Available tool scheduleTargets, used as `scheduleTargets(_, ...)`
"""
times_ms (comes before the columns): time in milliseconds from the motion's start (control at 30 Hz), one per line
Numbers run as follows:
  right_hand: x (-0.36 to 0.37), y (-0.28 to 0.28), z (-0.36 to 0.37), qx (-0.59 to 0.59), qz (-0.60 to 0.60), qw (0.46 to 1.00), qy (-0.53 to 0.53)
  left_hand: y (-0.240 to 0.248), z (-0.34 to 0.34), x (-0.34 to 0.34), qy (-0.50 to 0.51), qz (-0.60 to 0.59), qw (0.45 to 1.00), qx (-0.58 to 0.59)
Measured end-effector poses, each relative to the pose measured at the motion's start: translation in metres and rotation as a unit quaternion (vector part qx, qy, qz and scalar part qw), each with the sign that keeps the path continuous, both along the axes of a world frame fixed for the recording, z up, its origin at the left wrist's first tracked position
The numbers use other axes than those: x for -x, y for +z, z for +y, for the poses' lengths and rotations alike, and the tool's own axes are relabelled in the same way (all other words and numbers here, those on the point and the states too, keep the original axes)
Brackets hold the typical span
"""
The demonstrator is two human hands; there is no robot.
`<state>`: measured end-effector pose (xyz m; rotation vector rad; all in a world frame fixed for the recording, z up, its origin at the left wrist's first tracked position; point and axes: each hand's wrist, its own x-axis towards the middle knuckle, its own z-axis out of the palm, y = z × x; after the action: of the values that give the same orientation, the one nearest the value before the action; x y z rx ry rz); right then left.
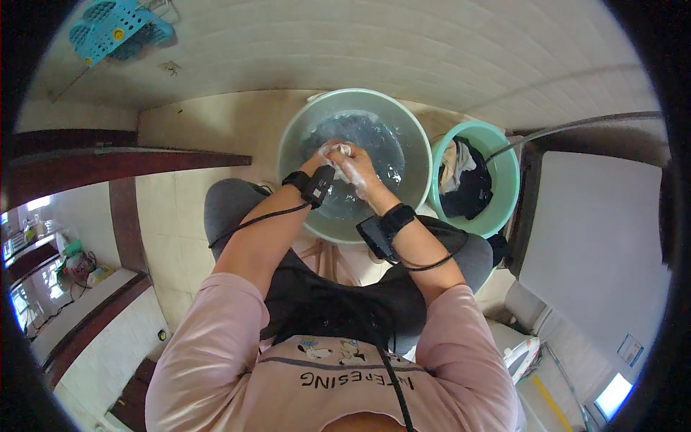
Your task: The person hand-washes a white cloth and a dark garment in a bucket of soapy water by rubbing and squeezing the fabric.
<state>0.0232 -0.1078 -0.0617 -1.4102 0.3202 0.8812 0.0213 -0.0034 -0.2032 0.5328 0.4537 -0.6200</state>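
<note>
A large pale grey-green basin (291,122) stands on the floor in front of my knees, holding soapy water (378,140) with light glinting on it. Over its middle my two hands meet, fingers curled round a small white cloth (345,150). My left hand (323,157) grips it from one side, partly covered by the other. My right hand (361,171) closes on it too, with white suds over its back and wrist. Most of the cloth is hidden inside the fingers. Black straps with small dark boxes and cables sit on both wrists.
Right of the basin, a mint-green bucket (509,173) holds dark and beige clothes (468,176). A grey hose (576,129) reaches over it. A dark wooden door edge (180,160) juts in from the left. Blue slippers (147,32) hang in a wall rack at upper left.
</note>
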Motion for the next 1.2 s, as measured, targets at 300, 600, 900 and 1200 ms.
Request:
scheduleTargets(300,-0.029,-0.059,-0.034,0.383,-0.206,0.900,0.024,0.085,-0.040,0.027,-0.005,0.024,0.996,-0.085)
scheduleTargets(600,-0.026,-0.097,-0.052,-0.146,0.181,0.972,0.041,0.064,0.001,0.019,-0.025,-0.052,0.989,-0.134)
scheduleTargets(900,-0.023,-0.085,-0.049,-0.013,0.088,0.995,0.051,0.012,0.003,0.030,0.084,0.000,0.984,-0.154)
scheduleTargets(1200,-0.010,-0.140,-0.086,0.349,-0.035,0.936,-0.023,-0.014,0.006,0.046,0.065,0.069,0.899,-0.428)
